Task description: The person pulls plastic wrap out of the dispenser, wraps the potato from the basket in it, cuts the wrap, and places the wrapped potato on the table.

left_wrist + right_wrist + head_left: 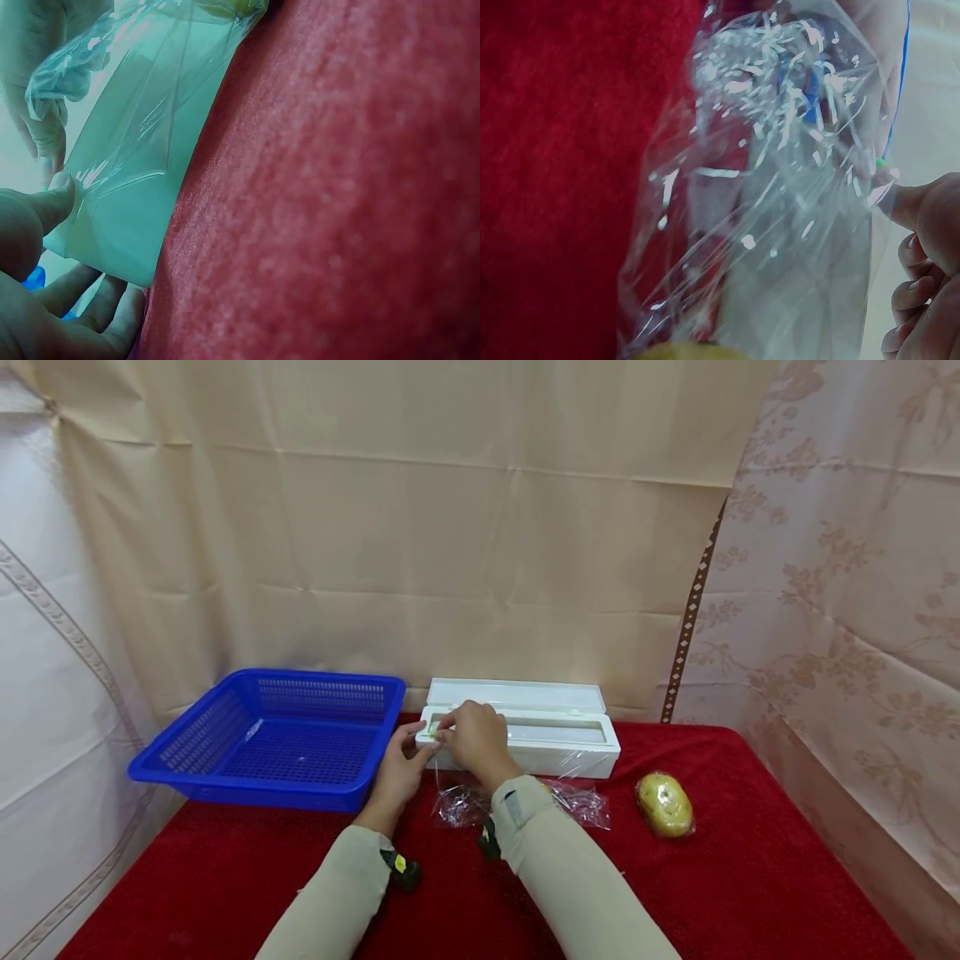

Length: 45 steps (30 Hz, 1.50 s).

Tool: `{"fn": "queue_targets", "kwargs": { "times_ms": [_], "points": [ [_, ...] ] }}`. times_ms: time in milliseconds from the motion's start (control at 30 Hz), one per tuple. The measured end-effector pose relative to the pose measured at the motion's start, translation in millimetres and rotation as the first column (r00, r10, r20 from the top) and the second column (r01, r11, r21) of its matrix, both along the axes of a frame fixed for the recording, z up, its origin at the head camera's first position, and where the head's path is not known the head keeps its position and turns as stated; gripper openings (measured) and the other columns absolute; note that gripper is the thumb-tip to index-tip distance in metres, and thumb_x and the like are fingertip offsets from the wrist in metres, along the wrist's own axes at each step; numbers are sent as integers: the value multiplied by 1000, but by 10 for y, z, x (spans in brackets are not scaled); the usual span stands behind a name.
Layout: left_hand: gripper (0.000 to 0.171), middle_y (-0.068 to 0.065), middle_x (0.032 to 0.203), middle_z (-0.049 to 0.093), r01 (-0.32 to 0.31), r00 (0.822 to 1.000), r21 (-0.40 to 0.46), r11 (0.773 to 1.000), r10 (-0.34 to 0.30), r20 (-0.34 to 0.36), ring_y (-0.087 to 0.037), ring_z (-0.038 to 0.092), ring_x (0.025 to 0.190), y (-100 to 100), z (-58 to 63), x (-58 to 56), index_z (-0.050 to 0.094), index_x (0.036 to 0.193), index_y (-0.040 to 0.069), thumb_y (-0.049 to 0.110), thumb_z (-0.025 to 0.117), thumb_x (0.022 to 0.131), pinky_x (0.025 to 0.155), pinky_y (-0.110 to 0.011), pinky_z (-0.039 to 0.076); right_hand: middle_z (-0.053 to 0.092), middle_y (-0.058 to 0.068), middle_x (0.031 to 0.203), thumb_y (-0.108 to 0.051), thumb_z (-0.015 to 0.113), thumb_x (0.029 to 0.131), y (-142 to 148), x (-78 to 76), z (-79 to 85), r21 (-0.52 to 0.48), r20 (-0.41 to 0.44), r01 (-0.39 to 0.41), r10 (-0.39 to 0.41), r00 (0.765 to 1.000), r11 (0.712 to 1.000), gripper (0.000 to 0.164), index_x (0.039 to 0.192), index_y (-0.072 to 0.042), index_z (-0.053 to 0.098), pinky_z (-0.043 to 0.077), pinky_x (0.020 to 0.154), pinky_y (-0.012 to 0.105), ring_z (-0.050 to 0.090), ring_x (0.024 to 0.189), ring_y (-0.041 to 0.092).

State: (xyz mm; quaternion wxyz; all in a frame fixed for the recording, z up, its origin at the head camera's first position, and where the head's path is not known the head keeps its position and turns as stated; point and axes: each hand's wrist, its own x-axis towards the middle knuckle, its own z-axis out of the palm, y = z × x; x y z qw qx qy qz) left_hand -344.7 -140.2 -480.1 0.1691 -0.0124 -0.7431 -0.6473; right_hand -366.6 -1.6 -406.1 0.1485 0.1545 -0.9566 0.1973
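Observation:
A white cling film dispenser box (pixel 540 763) stands with its lid raised at the back of the table. My left hand (pixel 397 772) holds its left end, thumb on the film at the front edge (pixel 67 196) and fingers around the end. The right hand (pixel 480 739) bends over the box's left part and pinches a small green slider (pixel 432 734) with thumb and fingertips. Clear film (pixel 588 803) hangs down the front and lies crumpled on the cloth. Under it is a yellow, rounded thing (pixel 690 352), mostly hidden in the head view by the right arm.
To the left sits a blue plastic basket (pixel 300 793), its right side close to my left hand. A film-wrapped potato (pixel 664 805) lies right of the box. Red cloth (pixel 750 877) covers the table, and a beige curtain (pixel 465 527) hangs right behind.

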Motion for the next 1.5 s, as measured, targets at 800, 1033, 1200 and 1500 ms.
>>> {"fn": "queue_targets", "kwargs": {
  "times_ms": [800,1033,1200,1500],
  "points": [
    [48,-22,132,66,-45,999,-123,991,45,-3,-30,65,112,13,37,-8,58,140,4,12,74,96,86,-24,49,68,3,101,-46,82,86,252,-7,-34,13,-57,47,-46,997,999,8,86,-38,84,48,78,47,64,96,29],
    [47,-23,134,65,-45,999,-135,990,45,-6,-32,65,116,25,37,1,57,141,4,11,72,97,91,-32,52,66,2,104,-46,83,86,330,25,-15,5,-55,63,-63,997,998,9,86,-37,84,46,79,44,61,96,27],
    [46,-22,132,66,-59,998,-141,988,60,6,-30,66,112,22,13,9,58,141,5,10,72,97,87,-28,53,66,1,104,-47,84,84,394,27,-30,1,-60,71,-71,996,997,8,84,-38,84,47,79,45,61,97,27],
    [47,-22,135,65,-61,998,-158,986,66,24,-31,65,113,27,32,32,57,141,5,13,71,98,91,-33,52,66,1,106,-46,83,85,587,31,-45,-9,-41,71,-72,997,997,8,85,-37,84,46,82,49,60,100,29]
  ]
}}
